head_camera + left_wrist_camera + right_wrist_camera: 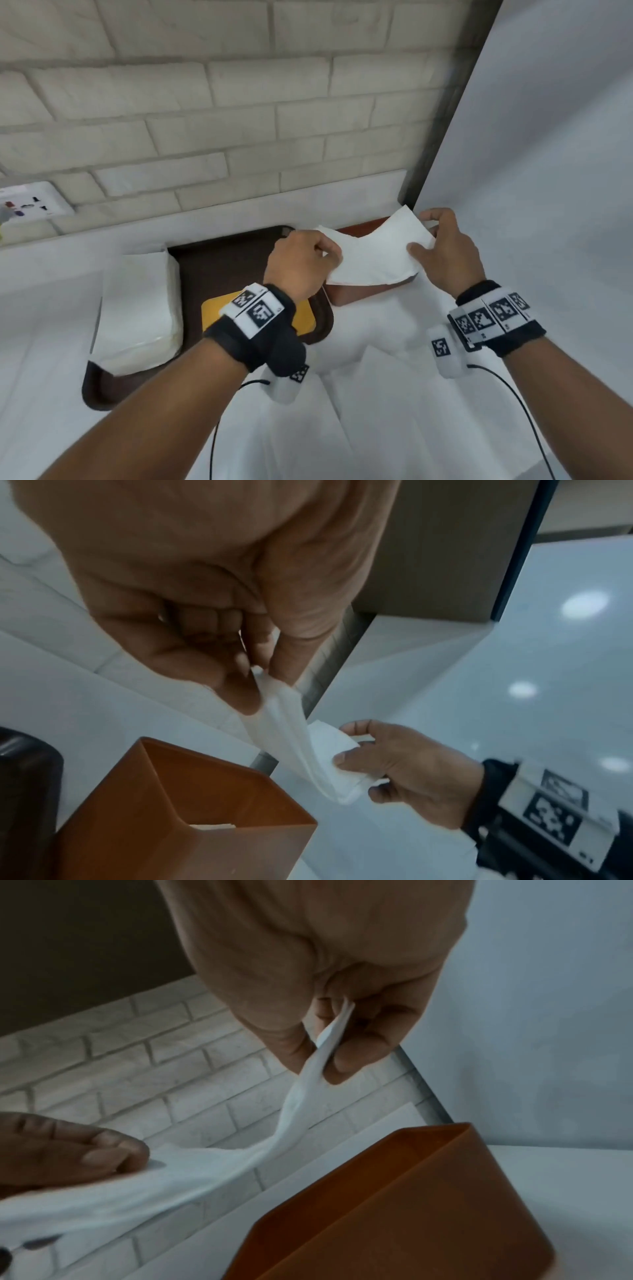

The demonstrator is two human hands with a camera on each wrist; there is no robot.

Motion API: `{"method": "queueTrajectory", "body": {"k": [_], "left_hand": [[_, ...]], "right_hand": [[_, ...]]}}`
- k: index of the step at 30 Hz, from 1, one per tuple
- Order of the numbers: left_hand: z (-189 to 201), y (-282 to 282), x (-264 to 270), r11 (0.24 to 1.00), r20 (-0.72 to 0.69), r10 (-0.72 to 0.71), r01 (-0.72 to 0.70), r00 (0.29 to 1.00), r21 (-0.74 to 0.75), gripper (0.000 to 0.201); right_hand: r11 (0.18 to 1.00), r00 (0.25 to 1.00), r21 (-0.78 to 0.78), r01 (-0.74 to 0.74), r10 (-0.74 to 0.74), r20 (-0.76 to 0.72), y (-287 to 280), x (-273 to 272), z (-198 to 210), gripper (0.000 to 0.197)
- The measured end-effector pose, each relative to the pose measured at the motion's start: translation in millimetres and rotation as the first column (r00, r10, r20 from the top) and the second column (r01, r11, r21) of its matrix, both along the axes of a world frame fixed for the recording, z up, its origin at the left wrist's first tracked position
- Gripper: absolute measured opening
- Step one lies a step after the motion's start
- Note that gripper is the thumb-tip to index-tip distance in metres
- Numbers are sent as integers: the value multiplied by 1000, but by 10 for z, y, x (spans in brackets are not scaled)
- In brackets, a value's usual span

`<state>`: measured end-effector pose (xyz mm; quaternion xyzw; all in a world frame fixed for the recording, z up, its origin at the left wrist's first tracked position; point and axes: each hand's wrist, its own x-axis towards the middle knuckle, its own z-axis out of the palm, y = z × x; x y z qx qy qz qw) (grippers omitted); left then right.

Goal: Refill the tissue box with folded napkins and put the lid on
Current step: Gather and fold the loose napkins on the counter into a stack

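Observation:
A white napkin (pixel 373 255) is stretched between both hands, just above the open brown tissue box (pixel 363 294). My left hand (pixel 305 263) pinches its left edge; my right hand (pixel 442 246) pinches its right edge. In the left wrist view the napkin (pixel 291 737) hangs from my left fingers above the box (pixel 192 813), which holds a little white paper at the bottom. In the right wrist view the napkin (pixel 301 1104) runs from my right fingers over the box (pixel 411 1204). A yellow lid (pixel 212 311) lies on the dark tray (pixel 219 260), partly under my left wrist.
A stack of white napkins (pixel 137 308) sits on the tray's left part. The white counter (pixel 394 394) ends at a brick wall (pixel 205 120) behind and a white wall (pixel 548 171) close on the right. A wall socket (pixel 30 202) is at far left.

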<state>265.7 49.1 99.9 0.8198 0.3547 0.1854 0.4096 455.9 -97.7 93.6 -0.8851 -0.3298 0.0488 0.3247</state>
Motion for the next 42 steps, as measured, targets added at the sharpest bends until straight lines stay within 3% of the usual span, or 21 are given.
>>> {"method": "queueTrajectory", "body": {"k": [3,7,13,17,22,28,31,38,42], "left_hand": [[-97,13,331,994,-186,-47,64,981,85,21],[-278,26,679,952,-442,-49,176,896,251,30],[-416,16,874,882,-645,35,280,763,379,26],[-485,39,885,811,-662,98,326,743,486,26],[-495,96,903,828,-742,59,382,668,410,29],[-465,133,909,854,-787,16,401,617,331,15],[-485,130,901,856,-777,28,386,629,344,15],[-418,226,826,876,-645,27,293,763,384,25],[-456,228,770,853,-685,-18,369,728,369,23]], "right_hand": [[999,1000,-23,29,-29,4,58,222,-57,38],[993,996,-82,83,-84,-4,157,461,-183,24],[976,993,-185,117,-120,-9,335,625,-357,18],[971,991,-200,129,-132,0,439,697,-406,12],[948,995,-311,72,-47,90,578,690,-463,13],[897,990,-441,39,25,139,714,639,-593,20],[882,991,-470,28,38,130,731,643,-616,20],[887,988,-460,32,42,150,711,576,-604,19],[854,991,-513,-88,125,38,754,516,-598,15]]}}
